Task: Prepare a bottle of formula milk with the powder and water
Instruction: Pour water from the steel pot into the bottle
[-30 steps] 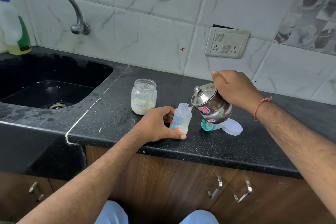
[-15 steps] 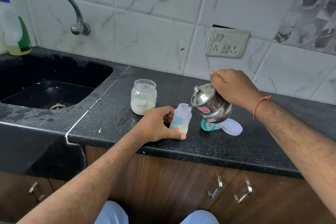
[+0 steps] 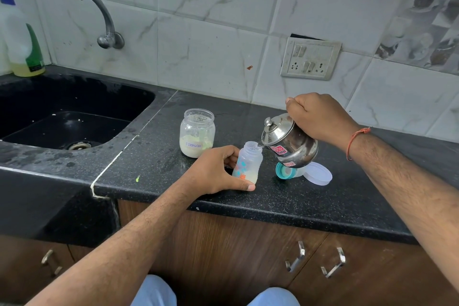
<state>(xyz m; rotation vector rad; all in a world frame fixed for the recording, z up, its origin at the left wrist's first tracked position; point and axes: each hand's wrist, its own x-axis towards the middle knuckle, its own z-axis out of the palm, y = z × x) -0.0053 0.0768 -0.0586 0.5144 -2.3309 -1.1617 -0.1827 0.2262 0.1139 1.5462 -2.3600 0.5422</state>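
A small clear baby bottle (image 3: 248,162) with coloured prints stands open on the black counter (image 3: 323,204), pale liquid at its bottom. My left hand (image 3: 213,171) grips it from the left, thumb at its base. My right hand (image 3: 320,117) holds a steel kettle (image 3: 289,140) tilted left, its spout at the bottle's mouth. An open glass jar (image 3: 197,133) labelled Formula, with powder inside, stands behind the bottle. The teal bottle cap (image 3: 285,171) and a white lid (image 3: 318,173) lie under the kettle.
A black sink (image 3: 62,117) with a wall tap (image 3: 104,17) lies to the left. A dish soap bottle (image 3: 23,47) stands at its far corner. A switch socket (image 3: 310,58) is on the tiled wall. Cabinet handles (image 3: 295,256) hang below the counter edge.
The kettle has shifted slightly up and left, its spout now closer over the bottle's mouth. My left hand and the bottle have stayed in place.
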